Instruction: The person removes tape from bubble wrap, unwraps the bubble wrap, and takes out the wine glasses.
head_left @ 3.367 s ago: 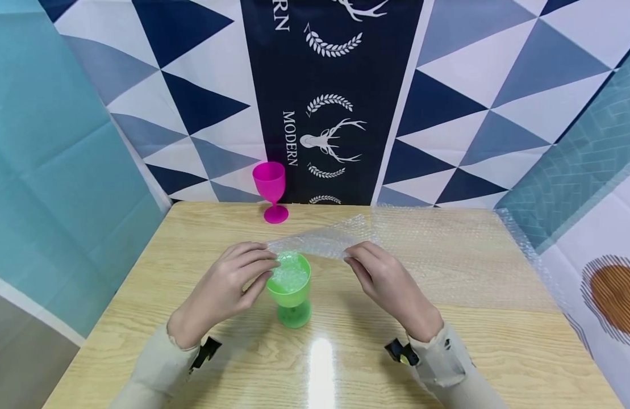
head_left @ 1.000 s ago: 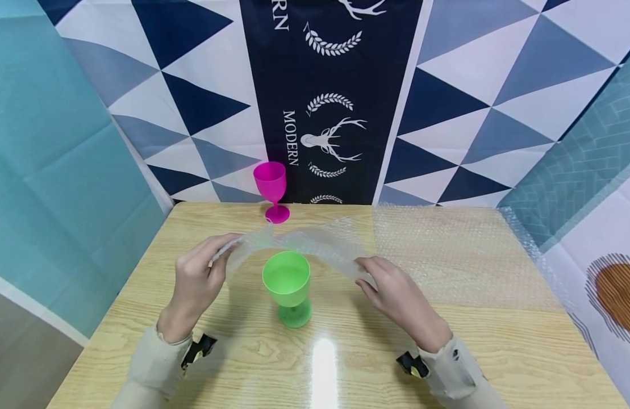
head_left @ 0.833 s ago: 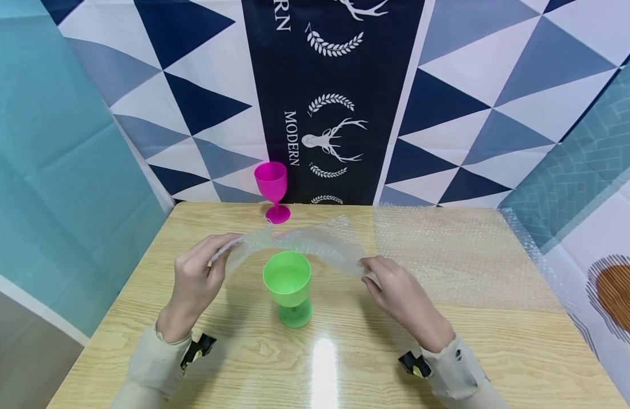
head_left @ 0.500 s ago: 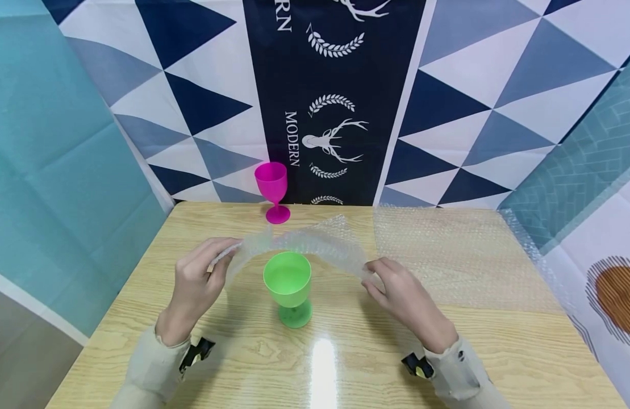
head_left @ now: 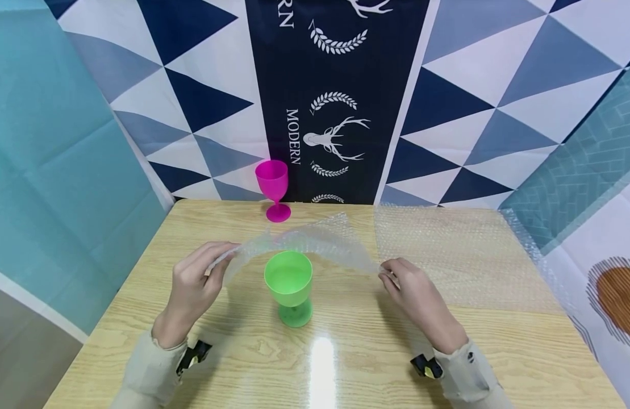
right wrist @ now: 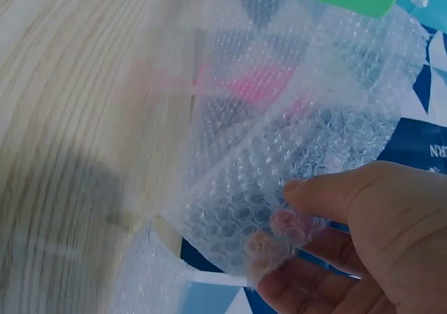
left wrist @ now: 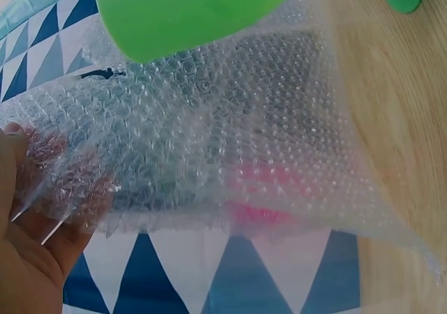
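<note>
A clear sheet of bubble wrap (head_left: 320, 238) is stretched between my two hands, arching just behind the green goblet (head_left: 288, 278). My left hand (head_left: 194, 278) pinches its left end between thumb and fingers. At the other end, my right hand (head_left: 419, 298) grips a corner, with the thumb on one face and the fingers behind, as the right wrist view shows. The goblet stands upright on the table and touches neither hand. Through the wrap (left wrist: 209, 139) in the left wrist view, the pink goblet shows as a blurred patch.
The pink goblet (head_left: 272, 180) stands upright at the table's back edge, near the patterned wall cloth (head_left: 217, 74). A larger bubble wrap sheet (head_left: 463, 255) lies flat at the back right, overhanging the right edge. Light glares off the wooden table (head_left: 253, 363) in front.
Earlier, bubble wrap sat in the green goblet's bowl with my left hand at its rim. My left hand has since moved left with the wrap, leaving the bowl bare. My right hand has drifted right.
</note>
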Demonstrator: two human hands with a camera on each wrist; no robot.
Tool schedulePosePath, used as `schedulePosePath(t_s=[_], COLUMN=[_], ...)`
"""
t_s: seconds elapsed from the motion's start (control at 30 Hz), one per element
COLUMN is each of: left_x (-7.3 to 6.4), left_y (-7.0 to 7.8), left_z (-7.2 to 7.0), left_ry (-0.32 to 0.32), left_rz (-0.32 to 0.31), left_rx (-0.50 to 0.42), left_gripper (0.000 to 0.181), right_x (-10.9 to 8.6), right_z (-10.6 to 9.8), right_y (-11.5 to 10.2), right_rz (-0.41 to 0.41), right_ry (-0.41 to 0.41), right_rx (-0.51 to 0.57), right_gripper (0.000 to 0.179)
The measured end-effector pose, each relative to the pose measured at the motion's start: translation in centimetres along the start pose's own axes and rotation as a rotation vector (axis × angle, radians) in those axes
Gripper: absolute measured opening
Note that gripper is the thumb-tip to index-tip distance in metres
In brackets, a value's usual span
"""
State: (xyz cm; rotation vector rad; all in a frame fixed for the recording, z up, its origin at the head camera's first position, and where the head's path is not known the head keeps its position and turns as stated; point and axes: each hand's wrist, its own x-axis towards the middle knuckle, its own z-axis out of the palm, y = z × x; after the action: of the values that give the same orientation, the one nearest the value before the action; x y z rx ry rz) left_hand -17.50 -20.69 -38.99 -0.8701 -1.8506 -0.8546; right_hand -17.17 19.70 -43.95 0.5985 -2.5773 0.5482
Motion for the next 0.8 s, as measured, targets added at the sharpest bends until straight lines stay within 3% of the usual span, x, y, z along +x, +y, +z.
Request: schedulePosePath(t_s=[0.33,0.53,0.8], left_x=[-0.6,-1.5,-3.4], left_y=[-0.1,-0.1,0.0], left_z=[0.0,0.6,1.0], left_ry=[0.032,0.028,-0.096], left_rz=[0.011,0.033,-0.029], left_rx=[-0.012,-0.049,-0.168], left_gripper=[0.033,0.038,0.057], right_x=[0.4,0.5,0.5], right_z=[-0.1,-0.2,0.0], right_y=[0.6,0.4,0.4], right_rz=[-0.016,0.002,0.022], right_ry=[0.068,0.048,0.018], right_rx=[0.046,0.054,0.059], right_gripper=[0.008,0.009,0.002])
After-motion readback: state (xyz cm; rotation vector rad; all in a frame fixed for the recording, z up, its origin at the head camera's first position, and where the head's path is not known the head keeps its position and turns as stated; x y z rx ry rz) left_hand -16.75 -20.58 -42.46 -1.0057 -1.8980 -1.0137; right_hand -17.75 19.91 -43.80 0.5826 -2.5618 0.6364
